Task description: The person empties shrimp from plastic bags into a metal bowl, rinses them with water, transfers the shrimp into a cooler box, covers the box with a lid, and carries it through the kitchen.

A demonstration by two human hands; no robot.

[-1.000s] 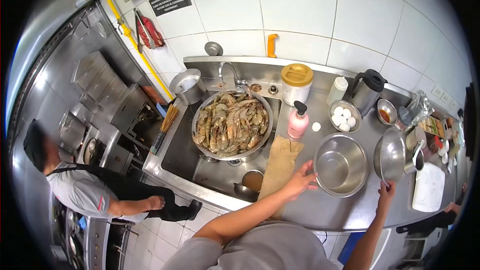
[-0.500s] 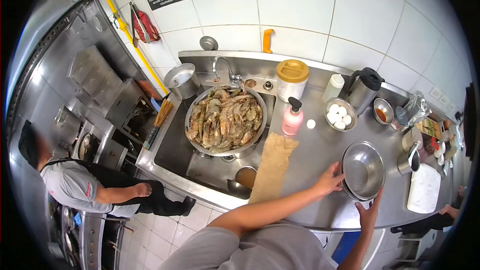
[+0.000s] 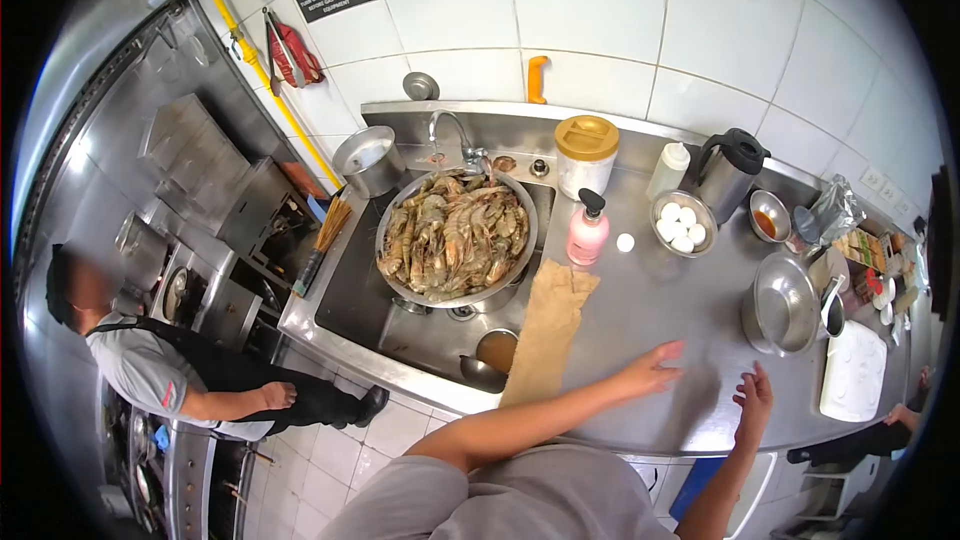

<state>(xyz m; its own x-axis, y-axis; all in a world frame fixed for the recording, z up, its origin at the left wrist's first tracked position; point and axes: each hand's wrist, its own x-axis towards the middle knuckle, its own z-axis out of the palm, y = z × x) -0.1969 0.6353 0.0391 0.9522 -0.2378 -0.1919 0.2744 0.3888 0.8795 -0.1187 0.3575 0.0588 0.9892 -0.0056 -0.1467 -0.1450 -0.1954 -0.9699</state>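
Note:
My left hand [image 3: 652,370] hovers over the steel counter [image 3: 620,325] with its fingers stretched out and nothing in them. To its right, my right hand [image 3: 753,402] is also free, fingers apart and slightly bent. A metal bowl [image 3: 781,306] stands just beyond my right hand, apart from it. Farther back, a steel bowl of white eggs [image 3: 681,225] sits near a pink pump bottle [image 3: 587,230], with one white round piece [image 3: 625,242] lying between them. Brown paper [image 3: 548,330] lies left of my left hand.
A large basin of shrimp [image 3: 455,235] rests over the sink [image 3: 400,335] under the faucet [image 3: 455,135]. A tub with a gold lid [image 3: 586,155], a squeeze bottle [image 3: 669,170] and a black-topped jug [image 3: 730,175] line the back. Another person [image 3: 170,370] stands at left.
Both hands have let go of the metal bowl. It now stands farther right and back on the counter, and my hands are apart from it.

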